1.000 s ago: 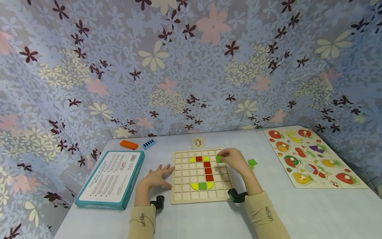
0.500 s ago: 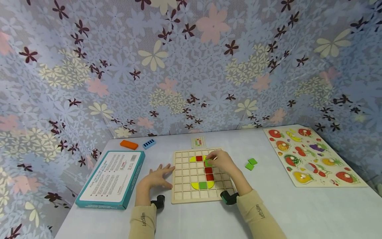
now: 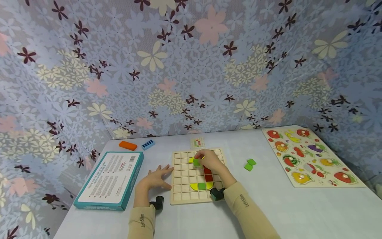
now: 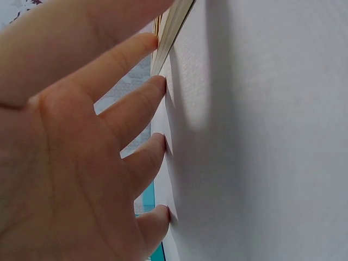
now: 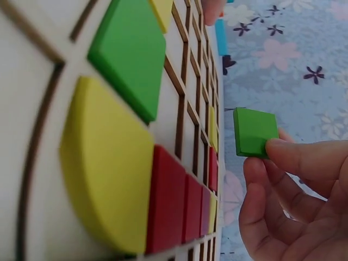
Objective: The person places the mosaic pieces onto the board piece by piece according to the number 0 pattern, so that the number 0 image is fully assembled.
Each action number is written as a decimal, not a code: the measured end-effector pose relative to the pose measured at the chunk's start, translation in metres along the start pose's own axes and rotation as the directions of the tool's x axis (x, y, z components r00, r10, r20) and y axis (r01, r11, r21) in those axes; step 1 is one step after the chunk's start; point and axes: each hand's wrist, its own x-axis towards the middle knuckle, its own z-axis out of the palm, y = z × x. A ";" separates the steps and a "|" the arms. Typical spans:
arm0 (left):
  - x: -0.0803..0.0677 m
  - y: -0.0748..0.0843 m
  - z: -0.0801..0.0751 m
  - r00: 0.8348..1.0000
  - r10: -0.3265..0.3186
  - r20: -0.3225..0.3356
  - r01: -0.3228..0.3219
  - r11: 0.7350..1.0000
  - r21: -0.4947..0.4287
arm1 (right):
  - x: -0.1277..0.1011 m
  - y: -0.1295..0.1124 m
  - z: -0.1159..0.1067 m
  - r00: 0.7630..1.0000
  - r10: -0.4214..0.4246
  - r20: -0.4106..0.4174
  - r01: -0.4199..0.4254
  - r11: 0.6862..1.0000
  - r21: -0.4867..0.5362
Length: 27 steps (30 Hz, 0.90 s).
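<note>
My right hand [image 3: 212, 161] pinches a green square tile [image 5: 255, 132] between thumb and fingers, over the upper part of a wooden grid board [image 3: 185, 192]. In the right wrist view this tile is raised off the board. Red square tiles [image 3: 208, 177] stand in a column there, partly behind the hand. Lower down, a green tile [image 3: 202, 186] sits between two yellow rounded tiles [image 5: 109, 168]. My left hand [image 3: 152, 181] rests with spread fingers at the board's left edge, fingertips on the table in the left wrist view. Two loose green tiles [image 3: 249, 165] lie right of the board.
Behind the board lies a small pattern card [image 3: 197, 143]. A teal-edged box [image 3: 110, 179] is at the left, with an orange block [image 3: 128, 145] and a blue piece [image 3: 148, 144] beyond it. A fruit puzzle board [image 3: 310, 156] lies at the right.
My right hand has moved left across the board with the green tile, from its right side to the upper middle. The left hand has stayed in place.
</note>
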 end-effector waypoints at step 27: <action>-0.001 0.001 -0.001 1.000 -0.008 0.005 0.008 1.000 0.006 | 0.018 -0.008 0.019 0.995 0.062 0.082 -0.050 0.989 -0.138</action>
